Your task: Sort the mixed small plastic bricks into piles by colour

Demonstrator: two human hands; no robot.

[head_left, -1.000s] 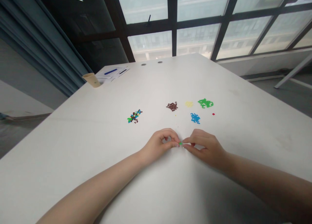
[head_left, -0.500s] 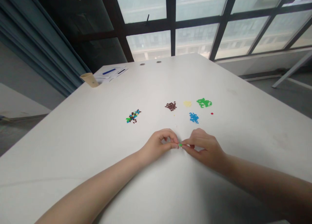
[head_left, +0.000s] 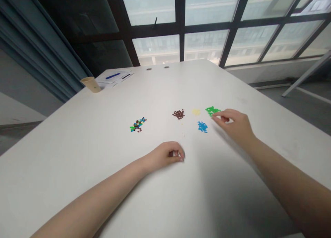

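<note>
My right hand [head_left: 234,124] reaches over the near edge of a pile of small flat green pieces [head_left: 212,110]. Its thumb and forefinger are pinched together, with a bit of green showing at the tips. Low over the white table, my left hand [head_left: 168,154] rests with thumb and fingers curled together; anything between them is too small to make out. Beyond it lie a pile of dark brown pieces [head_left: 178,114], a pale yellow pile [head_left: 196,112] and a blue pile [head_left: 202,127]. Further left is a mixed heap [head_left: 138,125] of green, blue, brown and yellow pieces.
A tan paper cup [head_left: 91,85] stands at the far left edge of the white table [head_left: 155,96]. Beside it are papers [head_left: 116,80] with a blue pen [head_left: 112,76] on top. Windows [head_left: 207,45] and a blue curtain [head_left: 33,48] lie beyond the table.
My right hand has left my left hand and moved away and to the right, to the green pile. The green piece between both hands is gone from there. My left hand stays nearly in place.
</note>
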